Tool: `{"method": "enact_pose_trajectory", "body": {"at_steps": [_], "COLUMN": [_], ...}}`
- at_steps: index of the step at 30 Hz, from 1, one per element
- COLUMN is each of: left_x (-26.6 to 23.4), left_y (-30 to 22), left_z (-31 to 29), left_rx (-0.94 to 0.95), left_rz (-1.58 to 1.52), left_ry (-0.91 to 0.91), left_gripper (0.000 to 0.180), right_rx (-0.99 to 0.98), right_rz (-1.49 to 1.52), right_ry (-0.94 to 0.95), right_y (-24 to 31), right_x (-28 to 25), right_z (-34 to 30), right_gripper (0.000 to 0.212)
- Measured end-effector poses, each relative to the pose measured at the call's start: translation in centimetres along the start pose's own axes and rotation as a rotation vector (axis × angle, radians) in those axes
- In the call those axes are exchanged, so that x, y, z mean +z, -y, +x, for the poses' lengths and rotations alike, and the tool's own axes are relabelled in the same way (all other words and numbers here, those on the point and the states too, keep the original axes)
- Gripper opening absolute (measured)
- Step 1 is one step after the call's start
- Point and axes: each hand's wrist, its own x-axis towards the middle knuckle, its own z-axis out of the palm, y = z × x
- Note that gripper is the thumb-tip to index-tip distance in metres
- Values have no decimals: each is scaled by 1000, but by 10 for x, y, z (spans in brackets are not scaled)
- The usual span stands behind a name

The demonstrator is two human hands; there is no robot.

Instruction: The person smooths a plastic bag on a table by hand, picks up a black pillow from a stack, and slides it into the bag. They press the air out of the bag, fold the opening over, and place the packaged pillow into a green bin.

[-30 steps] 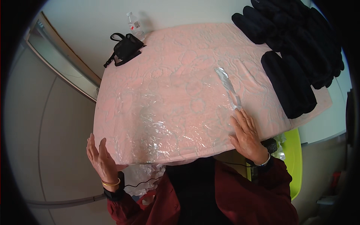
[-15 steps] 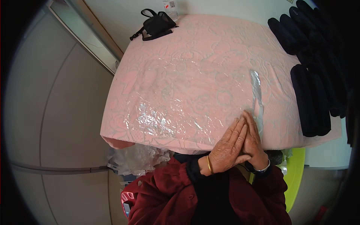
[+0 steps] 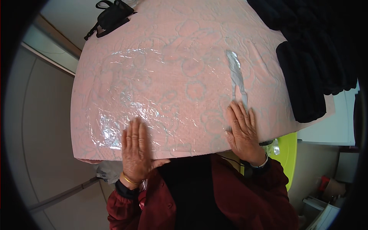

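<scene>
A clear plastic bag (image 3: 172,111) lies flat on the pink patterned cloth (image 3: 161,28) that covers the table. My left hand (image 3: 136,149) rests open, fingers forward, over the bag's near part by the table edge. My right hand (image 3: 244,132) is flat with its fingers a little apart, at the bag's right end. Just beyond those fingertips runs a silvery-white strip (image 3: 235,69) along the bag's right side. Neither hand grips anything.
Several rolled black cloth pieces (image 3: 301,80) lie at the right. A black bag with straps (image 3: 113,17) sits at the far left. Below the table's right edge is a lime-green tub (image 3: 287,159); crumpled clear plastic (image 3: 107,171) shows below the left edge.
My hands were together near the strip. They have moved apart, the left one going left across the plastic. The head view has shifted, so the table sits further left and higher.
</scene>
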Motion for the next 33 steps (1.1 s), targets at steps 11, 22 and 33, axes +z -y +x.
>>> {"method": "enact_pose_trajectory", "body": {"at_steps": [11,22,33], "left_x": [-1,-4,19], "left_y": [46,-75,-104], "left_z": [-38,4,33], "left_rx": [-235,253,379], "left_rz": [1,-227,-375], "left_ry": [-57,-216,-232], "left_gripper": [136,81,50], "right_rx": [-10,-1003,-1099], "right_rz": [140,1400,1701], "right_ry": [-262,75,30], "right_y": [-20,59,79], "right_x": [-6,-107,-108], "right_z": [-18,-21,-24], "right_gripper": [52,17,22]}}
